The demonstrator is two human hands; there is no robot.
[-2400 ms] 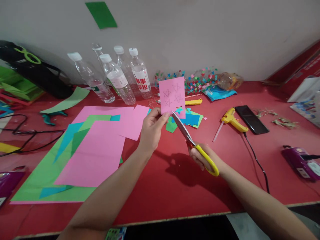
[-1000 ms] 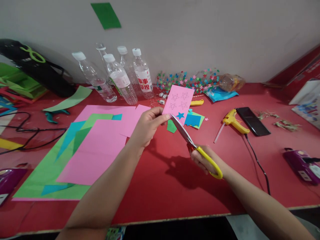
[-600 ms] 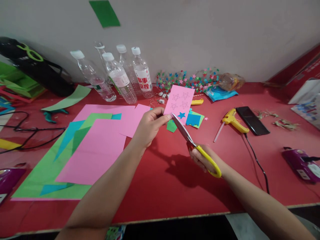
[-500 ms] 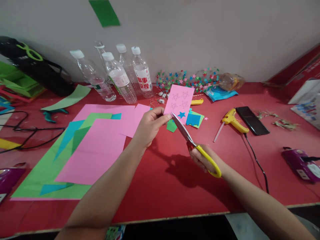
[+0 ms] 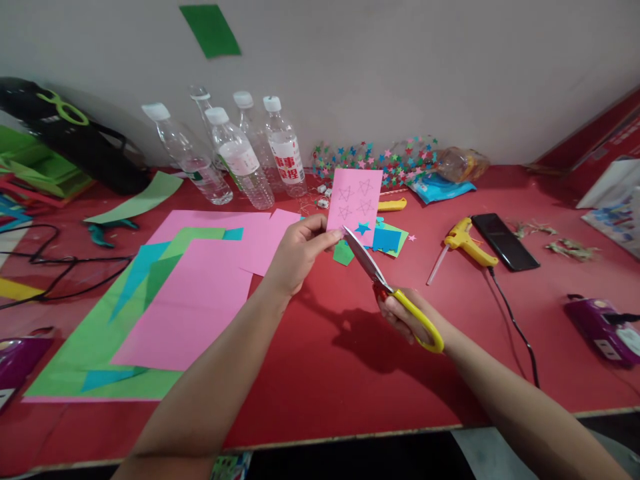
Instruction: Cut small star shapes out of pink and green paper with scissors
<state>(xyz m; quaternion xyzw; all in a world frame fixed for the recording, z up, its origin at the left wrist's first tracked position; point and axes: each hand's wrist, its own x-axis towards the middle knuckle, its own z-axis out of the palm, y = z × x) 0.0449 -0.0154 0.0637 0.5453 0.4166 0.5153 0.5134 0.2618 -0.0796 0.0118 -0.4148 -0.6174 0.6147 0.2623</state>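
My left hand [image 5: 299, 252] pinches the lower left corner of a small pink paper [image 5: 344, 179], which is held up off the table and bears several pencil-drawn stars. In my right hand [image 5: 404, 315] are yellow-handled scissors [image 5: 374, 270], pointing up and left. Their tip is by my left thumb at the paper's lower edge; whether the blades are biting into it I cannot tell. A blue star [image 5: 362, 228] shows at the paper's lower part. Behind and below lie a blue paper scrap [image 5: 387, 239], a green scrap [image 5: 343, 253] and a tiny pink star [image 5: 412, 238].
Coloured sheets [image 5: 185, 307] are stacked at left. Several plastic bottles [image 5: 239, 163] stand along the wall, beside a star-covered bottle [image 5: 373, 160]. A yellow cutter [image 5: 393, 205], a glue gun [image 5: 470, 245], a phone [image 5: 505, 241] and a purple power strip [image 5: 600, 327] lie on the red table [image 5: 320, 373].
The pink paper has tilted slightly, its top shifting a little to the left and standing more upright. Both hands and the scissors stay almost where they were.
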